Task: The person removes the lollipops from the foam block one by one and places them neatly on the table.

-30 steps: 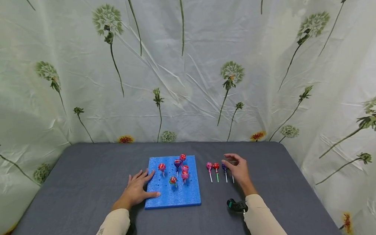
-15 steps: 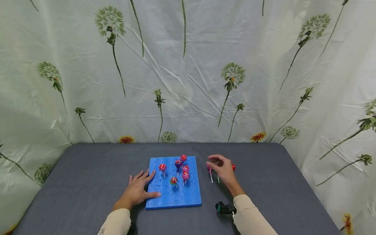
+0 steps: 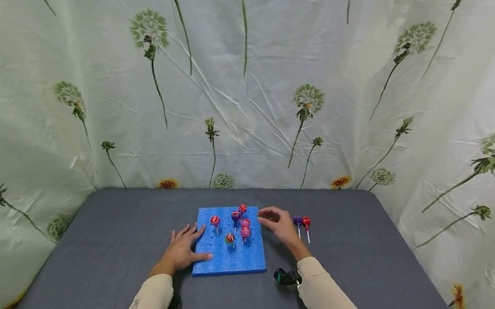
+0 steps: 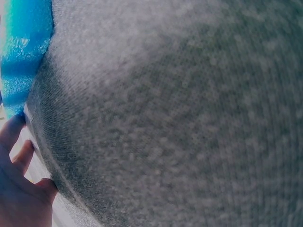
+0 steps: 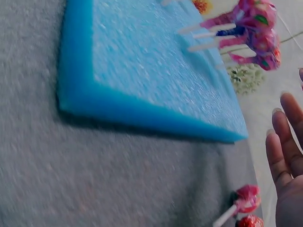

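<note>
Several wrapped lollipops stand upright by their sticks in a blue foam board [image 3: 213, 268], among them a purple one [image 3: 235, 216] and a red one [image 3: 215, 220]. My left hand [image 3: 181, 251] rests on the board's left edge with fingers spread. Just off the right edge hovers my right hand [image 3: 282, 227], fingers loosely bent, with nothing visible in its grasp. Below it, a pink lollipop [image 5: 247, 198] and a red lollipop [image 5: 251, 221] lie on the table in the right wrist view; the hand hides them from the head view.
Right of my right hand, a purple lollipop [image 3: 297, 221] and another red lollipop [image 3: 306, 222] lie on the grey table [image 3: 354, 263]. Small holes dot the foam board. A curtain [image 3: 240, 76] with dandelion prints hangs behind the table.
My right hand has moved left, from over the right-hand lollipops to beside the board's right edge, uncovering the purple and red ones. The left hand has stayed on the board.
</note>
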`<action>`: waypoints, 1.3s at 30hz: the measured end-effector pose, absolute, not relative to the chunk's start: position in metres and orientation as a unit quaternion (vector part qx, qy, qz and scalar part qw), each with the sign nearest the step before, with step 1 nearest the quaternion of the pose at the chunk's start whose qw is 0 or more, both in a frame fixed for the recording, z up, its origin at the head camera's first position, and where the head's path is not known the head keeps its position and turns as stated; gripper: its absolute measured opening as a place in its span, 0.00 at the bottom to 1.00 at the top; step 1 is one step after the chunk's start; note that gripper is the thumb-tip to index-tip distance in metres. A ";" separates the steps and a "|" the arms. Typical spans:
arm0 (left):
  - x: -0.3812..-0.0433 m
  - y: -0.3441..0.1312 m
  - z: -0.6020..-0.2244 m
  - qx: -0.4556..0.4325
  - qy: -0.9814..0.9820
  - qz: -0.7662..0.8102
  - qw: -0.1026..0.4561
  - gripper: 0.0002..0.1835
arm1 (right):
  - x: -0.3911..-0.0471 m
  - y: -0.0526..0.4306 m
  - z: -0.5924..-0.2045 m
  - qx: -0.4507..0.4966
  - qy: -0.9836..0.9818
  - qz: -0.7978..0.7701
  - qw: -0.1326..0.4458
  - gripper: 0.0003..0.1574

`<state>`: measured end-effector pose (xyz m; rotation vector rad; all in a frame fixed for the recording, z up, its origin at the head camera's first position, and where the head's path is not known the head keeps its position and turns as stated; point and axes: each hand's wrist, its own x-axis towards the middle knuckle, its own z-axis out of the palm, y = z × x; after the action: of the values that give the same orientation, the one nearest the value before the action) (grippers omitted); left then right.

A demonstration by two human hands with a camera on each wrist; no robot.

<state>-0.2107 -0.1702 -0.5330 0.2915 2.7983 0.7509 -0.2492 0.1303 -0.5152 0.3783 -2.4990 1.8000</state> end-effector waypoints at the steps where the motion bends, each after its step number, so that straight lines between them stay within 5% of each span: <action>1: -0.211 -0.170 -0.533 0.098 0.955 0.256 0.115 0.54 | -0.249 0.129 -0.516 0.124 -0.804 0.581 0.014 0.14; 18: -0.209 -0.168 -0.530 0.094 0.957 0.250 0.114 0.53 | -0.244 0.109 -0.511 0.120 -0.783 0.604 -0.087 0.19; 39: -0.209 -0.173 -0.533 0.099 0.957 0.249 0.107 0.53 | -0.245 0.100 -0.517 0.098 -0.772 0.619 -0.108 0.21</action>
<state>-0.2090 -0.1726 -0.5330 0.2923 2.8186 0.7336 -0.2445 0.1002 -0.5172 0.3295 -2.6084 2.0897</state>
